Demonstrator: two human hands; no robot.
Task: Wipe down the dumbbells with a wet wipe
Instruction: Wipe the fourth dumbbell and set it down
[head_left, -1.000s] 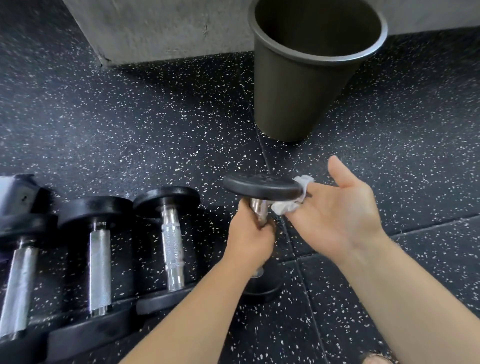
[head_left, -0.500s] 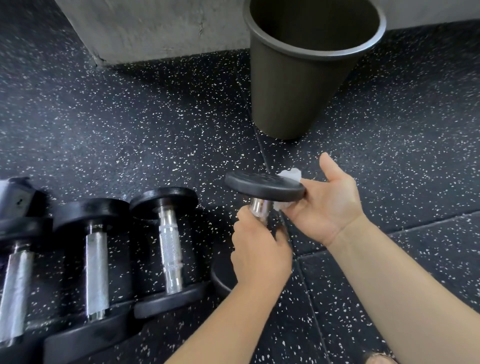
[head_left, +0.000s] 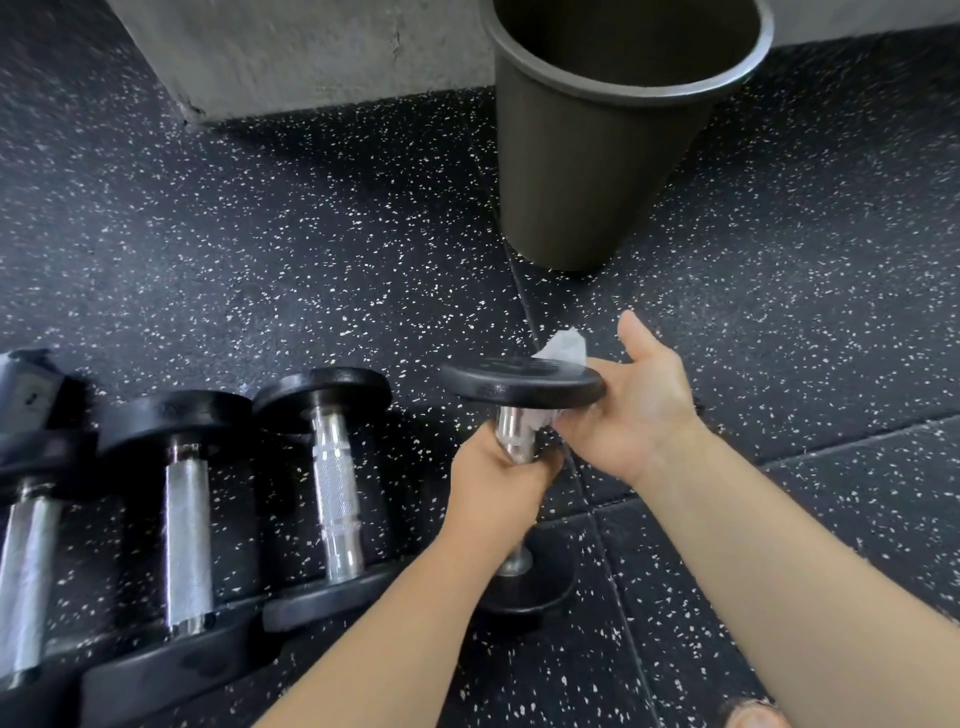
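A black dumbbell (head_left: 519, 387) with a chrome handle stands tilted above the speckled floor. My left hand (head_left: 501, 491) grips its handle from below. My right hand (head_left: 631, 410) cups the right edge of the upper plate, thumb raised. A white wet wipe (head_left: 563, 347) is pressed between that hand and the plate; part pokes up over the plate's far rim and part shows under the plate by the handle. The lower plate sits low behind my left forearm.
Three more dumbbells lie side by side at the left: one (head_left: 332, 483), another (head_left: 182, 525) and a third (head_left: 26, 561) cut by the frame edge. A dark bin (head_left: 587, 171) stands behind, by a concrete base (head_left: 311, 57). Black rubber tiles (head_left: 805, 312) cover the floor.
My right hand has slid further around the upper plate's edge toward the far side, carrying the wipe. My left hand has kept its grip on the handle, and the dumbbell has turned slightly.
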